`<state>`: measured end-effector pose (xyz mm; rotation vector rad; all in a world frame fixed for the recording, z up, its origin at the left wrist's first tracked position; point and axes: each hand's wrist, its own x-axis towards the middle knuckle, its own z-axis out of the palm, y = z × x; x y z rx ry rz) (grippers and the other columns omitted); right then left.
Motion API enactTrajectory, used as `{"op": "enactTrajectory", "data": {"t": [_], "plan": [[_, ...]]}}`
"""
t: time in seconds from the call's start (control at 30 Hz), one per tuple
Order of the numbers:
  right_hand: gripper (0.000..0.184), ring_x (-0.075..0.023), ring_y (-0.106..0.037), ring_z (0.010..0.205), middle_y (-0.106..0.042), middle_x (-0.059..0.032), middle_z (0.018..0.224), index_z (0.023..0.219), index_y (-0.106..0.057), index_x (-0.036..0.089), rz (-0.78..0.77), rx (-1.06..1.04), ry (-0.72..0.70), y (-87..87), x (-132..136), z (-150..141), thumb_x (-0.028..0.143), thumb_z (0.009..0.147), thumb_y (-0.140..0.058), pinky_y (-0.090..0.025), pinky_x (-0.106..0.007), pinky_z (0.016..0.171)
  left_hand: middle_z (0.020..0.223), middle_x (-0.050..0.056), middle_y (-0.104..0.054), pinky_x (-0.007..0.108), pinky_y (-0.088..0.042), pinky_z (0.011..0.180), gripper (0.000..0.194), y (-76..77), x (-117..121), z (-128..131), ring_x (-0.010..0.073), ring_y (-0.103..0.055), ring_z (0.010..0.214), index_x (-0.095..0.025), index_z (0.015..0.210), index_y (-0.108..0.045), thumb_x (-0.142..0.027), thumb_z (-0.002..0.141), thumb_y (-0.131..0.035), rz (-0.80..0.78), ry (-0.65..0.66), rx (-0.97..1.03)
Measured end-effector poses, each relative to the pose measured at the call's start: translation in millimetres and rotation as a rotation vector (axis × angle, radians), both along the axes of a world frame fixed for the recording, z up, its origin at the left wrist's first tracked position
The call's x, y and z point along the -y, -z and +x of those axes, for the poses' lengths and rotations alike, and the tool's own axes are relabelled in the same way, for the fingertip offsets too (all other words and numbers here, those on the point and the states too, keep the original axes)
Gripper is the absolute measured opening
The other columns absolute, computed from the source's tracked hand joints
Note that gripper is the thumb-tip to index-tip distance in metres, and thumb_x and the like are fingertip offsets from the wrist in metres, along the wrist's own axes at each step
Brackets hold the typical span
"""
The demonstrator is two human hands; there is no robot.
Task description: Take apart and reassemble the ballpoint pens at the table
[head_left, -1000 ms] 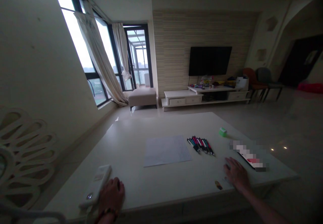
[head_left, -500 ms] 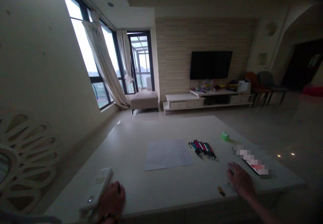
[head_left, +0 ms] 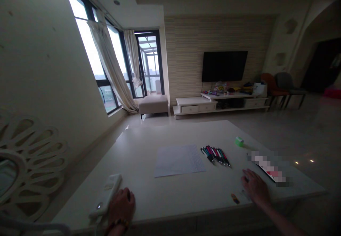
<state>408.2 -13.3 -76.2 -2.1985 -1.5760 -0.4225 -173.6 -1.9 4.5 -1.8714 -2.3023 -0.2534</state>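
My left hand (head_left: 122,204), with a beaded bracelet at the wrist, rests on the white table (head_left: 138,197) close beside a white power strip (head_left: 108,193). Its fingers are curled in, and I see nothing in them. Over on the right, my right hand (head_left: 255,188) lies palm down on the tabletop, fingers reaching forward and slightly bent. A small clear object (head_left: 244,194) shows at its near left side, too faint to name. Just left of that lies a small brown and yellow piece (head_left: 234,198). A sheet of paper (head_left: 177,161) with writing along its right side lies between the hands.
Several pens (head_left: 215,155) lie in a row right of the paper. Behind my right hand are a small green object (head_left: 239,141) and a long blurred-out item (head_left: 269,168). A television (head_left: 224,66), a low cabinet (head_left: 195,106) and an ottoman (head_left: 153,104) stand beyond the table.
The view has shifted slightly, so the table and its things sit a little differently in the picture. Both hands stay in nearly the same places on the table.
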Motion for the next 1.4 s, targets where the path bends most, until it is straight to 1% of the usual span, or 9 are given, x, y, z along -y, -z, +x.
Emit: {"op": "enactTrajectory", "data": {"t": [0.2,0.37,0.47,0.6,0.73,0.83,0.93,1.03,1.4], "plan": [[0.037,-0.0215,-0.050,0.108,-0.057,-0.0106,0.116,0.109,-0.058,0.015,-0.038,-0.008,0.054,-6.4,1.4,-5.5,0.027,0.079,-0.039,-0.034,-0.032,0.093,0.082,0.008,-0.061,0.033,-0.035,0.071,0.026,0.5,-0.1,1.7,0.0224,-0.055,0.080,-0.018,0.078,-0.056,-0.031,0.081,-0.034,0.014,-0.009,-0.022],[0.038,-0.0255,-0.050,0.104,-0.057,-0.0116,0.111,0.108,-0.058,0.017,-0.188,-0.104,0.129,-34.5,-8.2,-15.2,0.034,0.083,-0.036,-0.038,-0.035,0.084,0.084,0.008,-0.061,0.031,-0.035,0.070,0.025,-4.3,0.5,5.7,0.0215,-0.055,0.080,-0.018,0.078,-0.056,-0.031,0.081,-0.035,-0.007,-0.003,0.011],[0.051,-0.0293,-0.050,0.104,-0.055,-0.0140,0.111,0.117,-0.052,0.018,-0.294,-0.288,0.227,-55.7,-36.8,-28.7,0.050,0.083,-0.031,-0.039,-0.039,0.080,0.083,0.008,-0.061,0.031,-0.034,0.068,0.025,-5.3,0.5,6.6,0.0211,-0.055,0.078,-0.018,0.078,-0.055,-0.032,0.081,-0.035,-0.014,-0.006,0.016],[0.094,-0.0362,-0.039,0.117,-0.044,-0.0211,0.124,0.138,-0.023,0.016,-0.401,-0.396,0.260,-72.5,-90.9,-68.0,0.071,0.065,-0.044,-0.032,-0.048,0.088,0.083,0.007,-0.061,0.031,-0.034,0.066,0.026,-4.9,-0.1,6.2,0.0211,-0.055,0.078,-0.019,0.078,-0.055,-0.033,0.082,-0.034,-0.007,-0.020,0.003],[0.114,-0.0371,-0.029,0.124,-0.031,-0.0232,0.134,0.141,-0.008,0.017,-0.463,-0.421,0.238,-79.5,-137.7,-113.1,0.067,0.053,-0.061,-0.025,-0.051,0.094,0.082,0.007,-0.061,0.030,-0.034,0.068,0.027,-6.2,-0.4,6.4,0.0207,-0.056,0.079,-0.019,0.078,-0.056,-0.033,0.082,-0.034,-0.016,-0.016,-0.012],[0.101,-0.0356,-0.033,0.122,-0.036,-0.0245,0.130,0.137,-0.024,0.011,-0.454,-0.416,0.277,-85.0,-160.9,-132.5,0.054,0.056,-0.066,-0.029,-0.048,0.093,0.082,0.007,-0.061,0.030,-0.034,0.068,0.027,-7.3,-0.1,6.7,0.0203,-0.055,0.078,-0.019,0.078,-0.056,-0.033,0.082,-0.035,-0.017,-0.015,-0.019],[0.071,-0.0328,-0.043,0.114,-0.045,-0.0255,0.122,0.124,-0.043,0.006,-0.445,-0.422,0.275,-87.2,-172.9,-138.8,0.039,0.065,-0.064,-0.037,-0.043,0.088,0.083,0.007,-0.061,0.030,-0.034,0.069,0.026,-6.5,-0.2,6.1,0.0200,-0.055,0.079,-0.018,0.077,-0.056,-0.034,0.082,-0.036,-0.024,-0.009,-0.013],[0.051,-0.0306,-0.050,0.108,-0.050,-0.0272,0.115,0.117,-0.048,0.002,-0.396,-0.430,0.228,-85.4,-174.7,-138.8,0.031,0.075,-0.056,-0.040,-0.039,0.085,0.084,0.007,-0.061,0.030,-0.034,0.070,0.027,-4.9,-0.6,5.3,0.0204,-0.055,0.081,-0.018,0.077,-0.056,-0.034,0.082,-0.035,-0.025,-0.009,-0.016],[0.035,-0.0229,-0.058,0.097,-0.061,-0.0183,0.106,0.103,-0.058,0.008,-0.391,-0.516,0.068,-108.2,-123.8,-111.2,0.022,0.071,-0.060,-0.043,-0.026,0.077,0.087,0.009,-0.061,0.033,-0.036,0.070,0.028,-9.5,0.0,7.6,0.0228,-0.055,0.082,-0.018,0.080,-0.057,-0.035,0.082,-0.034,-0.028,-0.004,0.006]]}}
